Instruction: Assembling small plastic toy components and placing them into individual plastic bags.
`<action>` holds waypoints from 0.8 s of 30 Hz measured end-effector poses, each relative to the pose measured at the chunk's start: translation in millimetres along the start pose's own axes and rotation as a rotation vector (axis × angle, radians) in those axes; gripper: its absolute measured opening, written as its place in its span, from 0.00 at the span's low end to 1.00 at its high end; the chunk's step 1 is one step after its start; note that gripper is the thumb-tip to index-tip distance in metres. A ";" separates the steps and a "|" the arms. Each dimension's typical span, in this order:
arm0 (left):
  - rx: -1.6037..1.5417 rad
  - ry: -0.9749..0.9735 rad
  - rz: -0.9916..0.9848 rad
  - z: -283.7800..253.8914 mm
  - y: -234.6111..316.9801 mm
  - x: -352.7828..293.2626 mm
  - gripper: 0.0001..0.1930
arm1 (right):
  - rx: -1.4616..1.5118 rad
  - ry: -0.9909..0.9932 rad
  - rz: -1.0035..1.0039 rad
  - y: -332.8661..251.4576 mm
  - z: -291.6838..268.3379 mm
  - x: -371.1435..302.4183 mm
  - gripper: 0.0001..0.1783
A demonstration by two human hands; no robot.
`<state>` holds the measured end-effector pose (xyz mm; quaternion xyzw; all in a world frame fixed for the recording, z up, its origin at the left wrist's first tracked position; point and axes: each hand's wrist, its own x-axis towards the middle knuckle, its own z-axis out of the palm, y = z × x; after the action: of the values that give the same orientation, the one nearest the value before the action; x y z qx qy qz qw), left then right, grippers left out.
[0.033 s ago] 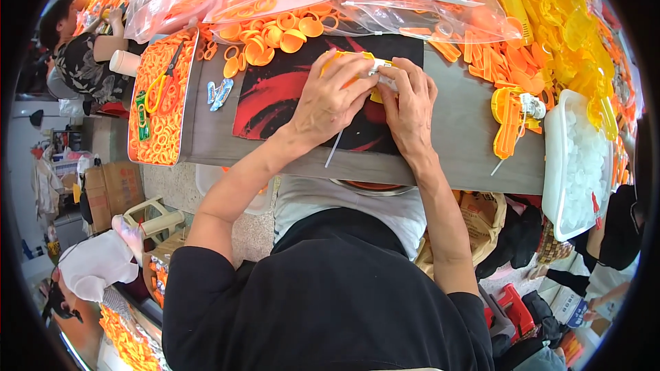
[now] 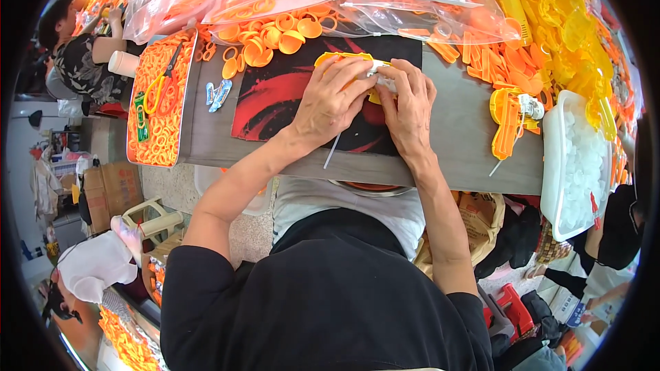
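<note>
left hand [image 2: 331, 99]: fingers curled on yellow casing [image 2: 324, 59] | right hand [image 2: 410, 106]: fingers closed on white part [image 2: 387, 82] | black-red mat [image 2: 271, 103] beneath fingers

Item: one yellow plastic piece [image 2: 360, 56], mostly hidden from where I stand, gripped between both hands over the mat [image 2: 271, 106]. White fitting [image 2: 386, 81] at its right; thin white stick [image 2: 333, 150] slanting below, upper end concealed.

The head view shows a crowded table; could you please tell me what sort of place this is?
Probably a workshop for plastic parts: orange rings fill a tray, translucent pieces fill a white tub, and the left hand and right hand hold a yellow-and-white piece.
</note>
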<state>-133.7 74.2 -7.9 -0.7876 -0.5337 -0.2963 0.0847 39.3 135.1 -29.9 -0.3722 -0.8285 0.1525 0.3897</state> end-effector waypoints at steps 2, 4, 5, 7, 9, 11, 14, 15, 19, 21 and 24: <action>-0.014 0.055 -0.040 4.6 1.8 -5.0 0.18 | -0.018 -0.032 -0.003 -1.9 -0.9 -0.4 0.18; -0.014 0.060 -0.037 5.4 1.6 -2.8 0.18 | 0.049 0.000 0.025 -1.1 -1.0 -1.4 0.22; -0.045 0.070 -0.036 7.5 2.4 -2.1 0.18 | 0.053 -0.005 0.046 -0.3 -3.0 -1.5 0.25; -0.095 0.089 -0.036 8.3 2.0 -2.1 0.17 | 0.066 0.004 0.048 -1.4 -4.8 -2.1 0.25; -0.122 0.119 -0.036 8.7 0.4 -2.7 0.16 | 0.070 0.013 0.055 -1.2 -5.2 -3.4 0.25; -0.156 0.149 -0.039 9.8 -1.3 -3.8 0.15 | 0.051 0.000 0.061 0.4 -3.0 -2.6 0.26; -0.379 0.195 -0.164 10.4 -5.6 -2.6 0.13 | 0.036 -0.018 0.044 -2.3 -6.8 -1.4 0.27; -0.384 0.175 -0.167 9.2 -6.9 -0.5 0.12 | 0.060 -0.028 0.051 -0.7 -6.5 -1.1 0.27; -0.284 0.125 -0.188 3.6 0.2 12.0 0.12 | 0.067 -0.013 0.029 -0.1 -4.7 -2.0 0.29; -0.123 0.105 -0.182 1.8 1.9 13.6 0.14 | 0.062 -0.003 -0.009 -2.8 -2.1 1.3 0.29; -0.071 0.186 -0.117 6.2 0.2 6.9 0.15 | 0.025 -0.005 -0.055 -0.2 6.1 -2.4 0.27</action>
<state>-129.4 82.3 -9.1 -0.7267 -0.5576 -0.3913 0.0888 35.6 133.4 -35.0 -0.3440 -0.8373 0.1529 0.3965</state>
